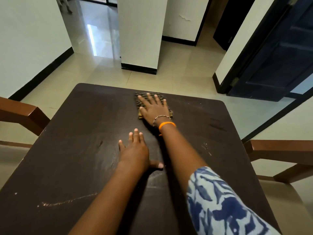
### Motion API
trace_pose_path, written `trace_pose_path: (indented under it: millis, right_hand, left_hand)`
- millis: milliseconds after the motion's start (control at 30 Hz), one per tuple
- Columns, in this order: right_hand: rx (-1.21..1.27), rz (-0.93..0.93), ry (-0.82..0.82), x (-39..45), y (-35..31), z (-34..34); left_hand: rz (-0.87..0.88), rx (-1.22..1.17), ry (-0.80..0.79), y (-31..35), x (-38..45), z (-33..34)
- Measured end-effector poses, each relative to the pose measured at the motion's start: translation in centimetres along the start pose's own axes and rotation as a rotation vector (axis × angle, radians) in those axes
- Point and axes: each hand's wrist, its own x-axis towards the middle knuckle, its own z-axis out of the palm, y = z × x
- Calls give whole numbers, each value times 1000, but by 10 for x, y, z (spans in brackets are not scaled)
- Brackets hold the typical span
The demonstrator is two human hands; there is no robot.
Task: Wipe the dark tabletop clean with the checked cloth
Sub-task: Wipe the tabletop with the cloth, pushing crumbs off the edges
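Right hand (pixel 155 108) flat on checked cloth (pixel 140 99).

Your right hand (pixel 155 108) covers most of the checked cloth (pixel 149 99), leaving only its far edge and side corners visible. The dark tabletop (pixel 76 150) runs off the bottom edge, and both wooden chairs (pixel 22 114) are cut by the sides. At top left, a figure's legs (pixel 65 4) are cropped.
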Motion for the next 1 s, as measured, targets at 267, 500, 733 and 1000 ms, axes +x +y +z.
trace_pose_path:
  millis: [267, 500, 733, 1000]
  right_hand:
    - [11, 528, 96, -35, 153, -28]
    - [33, 422, 68, 11, 66, -16]
    - [-12, -31, -44, 35, -22, 5]
    - [12, 289, 34, -12, 141, -30]
  left_hand:
    - [134, 36, 50, 1, 5, 8]
    - [97, 18, -41, 13, 10, 2]
    - [90, 45, -45, 21, 18, -8]
    - [220, -84, -66, 34, 11, 8]
